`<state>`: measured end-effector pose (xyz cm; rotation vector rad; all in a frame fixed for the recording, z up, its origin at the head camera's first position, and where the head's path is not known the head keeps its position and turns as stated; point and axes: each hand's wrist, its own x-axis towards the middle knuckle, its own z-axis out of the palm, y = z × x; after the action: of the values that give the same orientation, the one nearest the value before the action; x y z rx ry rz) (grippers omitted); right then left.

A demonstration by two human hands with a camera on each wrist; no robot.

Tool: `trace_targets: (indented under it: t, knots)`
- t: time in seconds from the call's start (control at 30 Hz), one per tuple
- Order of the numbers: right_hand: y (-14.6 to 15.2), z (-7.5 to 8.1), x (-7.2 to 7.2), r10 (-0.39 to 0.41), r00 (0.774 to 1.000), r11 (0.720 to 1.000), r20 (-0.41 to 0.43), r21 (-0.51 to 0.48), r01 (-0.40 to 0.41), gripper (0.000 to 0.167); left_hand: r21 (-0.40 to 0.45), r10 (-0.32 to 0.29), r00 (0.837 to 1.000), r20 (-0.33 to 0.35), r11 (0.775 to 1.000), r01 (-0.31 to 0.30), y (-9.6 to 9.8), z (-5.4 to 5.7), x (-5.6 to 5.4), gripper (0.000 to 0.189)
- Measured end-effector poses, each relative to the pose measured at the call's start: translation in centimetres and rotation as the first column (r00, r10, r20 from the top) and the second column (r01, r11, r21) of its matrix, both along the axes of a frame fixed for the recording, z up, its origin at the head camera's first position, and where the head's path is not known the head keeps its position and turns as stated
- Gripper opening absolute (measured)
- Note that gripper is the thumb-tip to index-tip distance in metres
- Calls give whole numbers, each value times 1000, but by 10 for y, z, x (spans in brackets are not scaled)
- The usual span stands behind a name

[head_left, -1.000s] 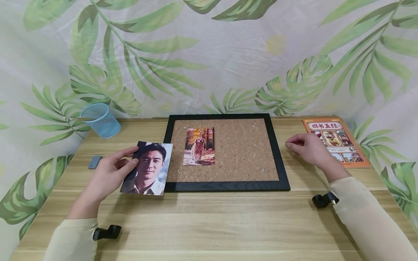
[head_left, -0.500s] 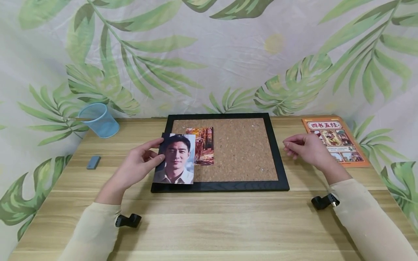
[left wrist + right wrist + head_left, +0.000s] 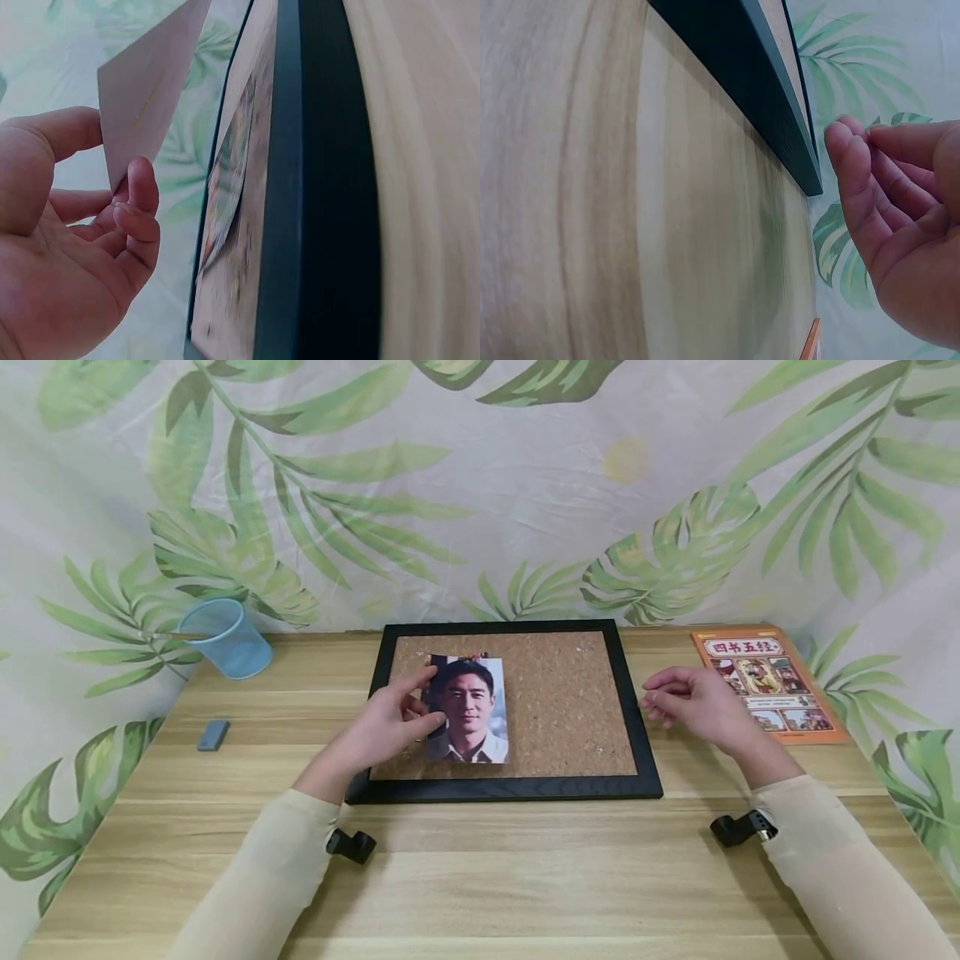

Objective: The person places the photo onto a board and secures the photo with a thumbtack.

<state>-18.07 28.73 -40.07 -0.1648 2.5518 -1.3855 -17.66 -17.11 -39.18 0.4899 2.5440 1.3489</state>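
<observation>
My left hand [image 3: 375,739] pinches a portrait photo [image 3: 480,727] at its left edge, between thumb and fingers. In the left wrist view, the white back of that photo stands away from the cork board [image 3: 562,702]. Beneath it, a dog photo lies on the cork; from above it is mostly hidden, but its lifted edge shows in the left wrist view as a curled print [image 3: 229,180]. My right hand [image 3: 693,703] hovers beside the right side of the board's black frame [image 3: 517,789], fingers loosely curled. Nothing is visible between its fingertips.
A blue mesh pen cup [image 3: 236,647] leans at the back left, with a thin stick in it. A small blue-grey block [image 3: 213,735] lies nearer on the left. On the right, an orange book [image 3: 802,714] lies behind my right hand. Leaf-patterned cloth [image 3: 525,485] hangs behind the table.
My left hand has carried the portrait photo rightward, from beside the board to above the dog photo. The right hand has shifted only slightly left.
</observation>
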Motion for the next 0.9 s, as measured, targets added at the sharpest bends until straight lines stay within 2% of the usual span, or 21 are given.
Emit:
trace_targets:
  t: [0.2,0.47,0.67,0.9]
  knots:
    - [-3,0,3,-6,1000,999,9,-31,6,26,-24,-31,999,27,999,32,32,0,-12,78]
    - [-8,-3,3,4,1000,1000,-15,-25,-5,26,-74,-16,999,46,997,20,66,-2,-26,79]
    - [-10,-2,5,7,1000,1000,-19,-9,-7,24,-134,0,1000,21,991,3,84,-7,-35,78]
    - [-11,-3,5,22,999,1000,-31,2,-22,23,-205,-13,1000,-28,979,7,101,-11,-43,79]
